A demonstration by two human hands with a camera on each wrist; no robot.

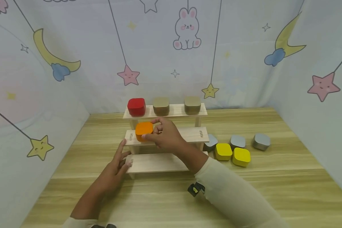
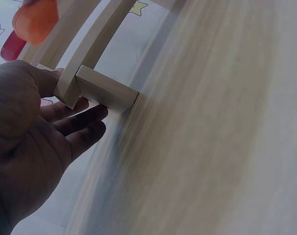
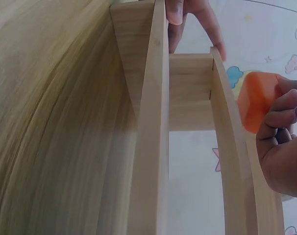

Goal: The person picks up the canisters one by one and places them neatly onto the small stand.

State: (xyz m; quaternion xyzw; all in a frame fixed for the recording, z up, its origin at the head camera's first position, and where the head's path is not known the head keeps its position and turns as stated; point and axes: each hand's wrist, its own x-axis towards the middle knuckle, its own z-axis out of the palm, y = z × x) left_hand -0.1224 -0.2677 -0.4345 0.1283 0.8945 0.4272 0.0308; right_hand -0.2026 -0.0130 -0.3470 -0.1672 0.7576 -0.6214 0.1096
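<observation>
An orange rounded block [image 1: 144, 131] is at the left end of the middle tier of a wooden three-step shelf [image 1: 159, 162]. My right hand [image 1: 166, 135] pinches it between thumb and forefinger, the thumb at its front. In the right wrist view the orange block [image 3: 258, 100] shows beside the curled fingers. My left hand [image 1: 116, 167] is at the shelf's left end, thumb on the lowest tier and forefinger reaching up to the middle one. Its fingers [image 2: 87, 137] look fairly straight and spread against the wood in the left wrist view.
A red block [image 1: 136, 107] and two tan-gold blocks [image 1: 161, 106] stand on the top tier. On the table, right of the shelf, are two yellow blocks [image 1: 223, 151] and several grey ones [image 1: 261, 141]. A patterned cloth [image 1: 159, 47] hangs behind.
</observation>
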